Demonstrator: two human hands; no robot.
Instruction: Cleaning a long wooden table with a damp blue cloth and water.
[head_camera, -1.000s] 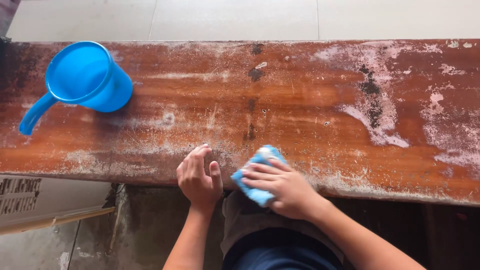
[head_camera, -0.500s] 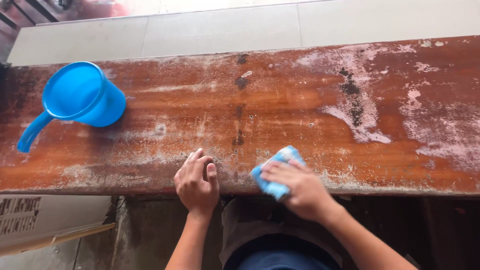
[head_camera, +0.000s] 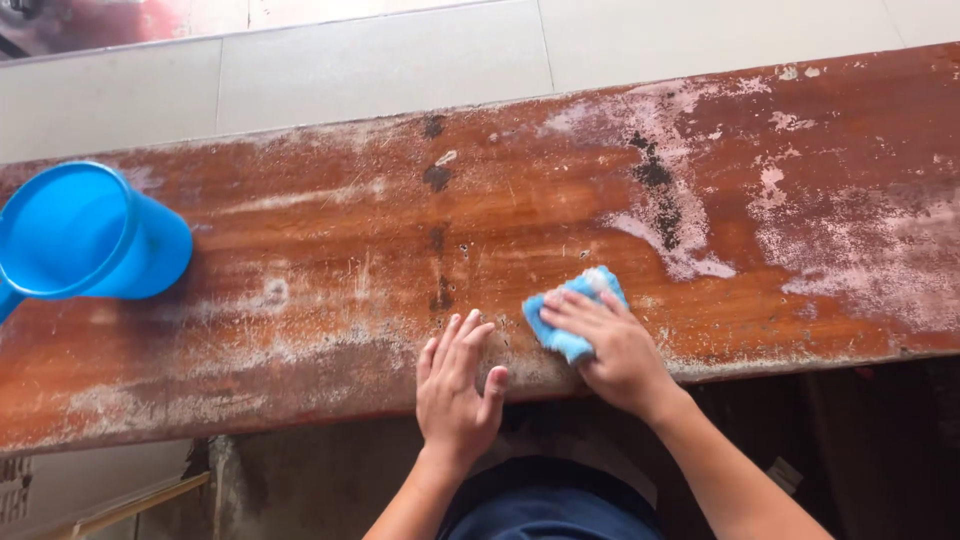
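— What lay on the plank (head_camera: 300, 250)?

— At the far left a blue scoop cup (head_camera: 85, 235) rested on its side, mouth turned left. The wood was reddish-brown, worn and streaked with whitish residue and dark spots.

— And the hands?

— The left hand (head_camera: 455, 385) lay flat at the near edge, fingers spread, gripping nothing. Just right of it, the right hand (head_camera: 610, 345) pressed its fingers together on a blue cloth (head_camera: 575, 315).

— How did that cloth look?

— Light blue, bunched and folded, a paler patch at its far tip. Its long axis ran diagonally, from near-left to far-right, pointing toward the pale stains (head_camera: 680, 240).
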